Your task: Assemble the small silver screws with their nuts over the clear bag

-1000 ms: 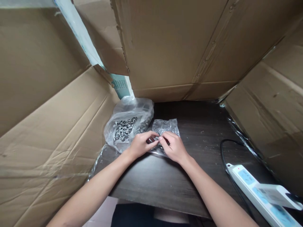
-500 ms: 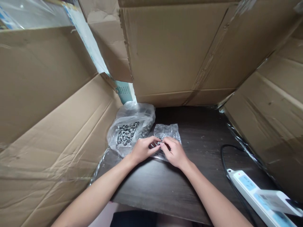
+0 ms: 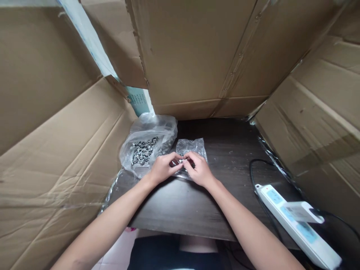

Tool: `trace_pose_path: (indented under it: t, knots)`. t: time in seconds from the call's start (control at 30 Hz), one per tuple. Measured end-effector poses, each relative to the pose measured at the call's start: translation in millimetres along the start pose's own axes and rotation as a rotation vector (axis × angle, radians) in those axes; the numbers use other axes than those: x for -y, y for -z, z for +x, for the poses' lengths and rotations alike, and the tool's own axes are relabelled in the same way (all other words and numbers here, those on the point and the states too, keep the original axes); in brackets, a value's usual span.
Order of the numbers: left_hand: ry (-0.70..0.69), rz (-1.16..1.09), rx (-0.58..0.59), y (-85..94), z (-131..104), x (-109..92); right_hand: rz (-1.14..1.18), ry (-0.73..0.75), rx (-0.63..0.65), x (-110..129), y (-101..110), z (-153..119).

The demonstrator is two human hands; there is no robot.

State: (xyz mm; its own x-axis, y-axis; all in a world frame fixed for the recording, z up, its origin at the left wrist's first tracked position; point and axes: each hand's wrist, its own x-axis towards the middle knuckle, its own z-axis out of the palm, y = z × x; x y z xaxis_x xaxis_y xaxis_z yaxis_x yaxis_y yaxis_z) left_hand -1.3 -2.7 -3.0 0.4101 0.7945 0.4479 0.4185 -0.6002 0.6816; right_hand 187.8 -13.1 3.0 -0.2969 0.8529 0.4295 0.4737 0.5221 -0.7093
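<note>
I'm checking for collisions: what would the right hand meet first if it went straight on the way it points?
Likely the left hand, facing it across the small metal piece; depth there is unclear.

I watch through the camera on the person's head, placed above and behind the table's near edge and facing forward and down. The view is wide: the lap (image 3: pixel 157 251) shows below that edge, and the table (image 3: pixel 180 210) runs away from me to its far right corner, where cardboard (image 3: pixel 197 56) rises. The forearms (image 3: pixel 115 217) enter from my bottom corners, nearest me; the left hand (image 3: pixel 164 167) and right hand (image 3: pixel 198 168) sit farther off, near mid-view.
</note>
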Motion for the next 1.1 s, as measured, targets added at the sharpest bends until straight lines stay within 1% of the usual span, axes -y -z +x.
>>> trace_pose_path:
  t: [0.17, 0.27, 0.43, 0.57, 0.67, 0.8, 0.97, 1.1]
  knots:
    - [-0.027, 0.012, 0.006, 0.5, 1.5, -3.9, -0.058, 0.006, 0.015, -0.7, -1.5, 0.1]
    - [-0.055, 0.034, -0.009, 0.2, 2.7, -5.2, -0.051, 0.034, -0.005, -1.1, -0.1, 0.1]
    - [-0.036, 0.018, -0.024, 0.9, 2.9, -4.8, -0.025, 0.062, -0.033, 2.2, 3.1, 0.9]
    - [-0.055, 0.037, -0.020, 1.7, 1.9, -3.9, -0.035, 0.083, -0.037, 3.9, 3.2, 1.4]
    - [-0.060, 0.061, -0.007, 1.9, 1.5, -3.0, -0.035, 0.080, -0.037, 4.0, 2.6, 1.8]
    - [-0.045, 0.037, -0.008, 3.0, 1.6, -1.4, -0.047, 0.079, -0.060, 3.6, 1.7, 2.5]
    - [-0.063, 0.052, -0.002, 3.8, 1.4, 0.0, -0.047, 0.099, -0.034, 2.9, 1.6, 1.7]
    - [-0.074, 0.061, 0.006, 4.2, 1.8, -2.4, -0.035, 0.079, -0.016, 3.2, 1.5, 1.6]
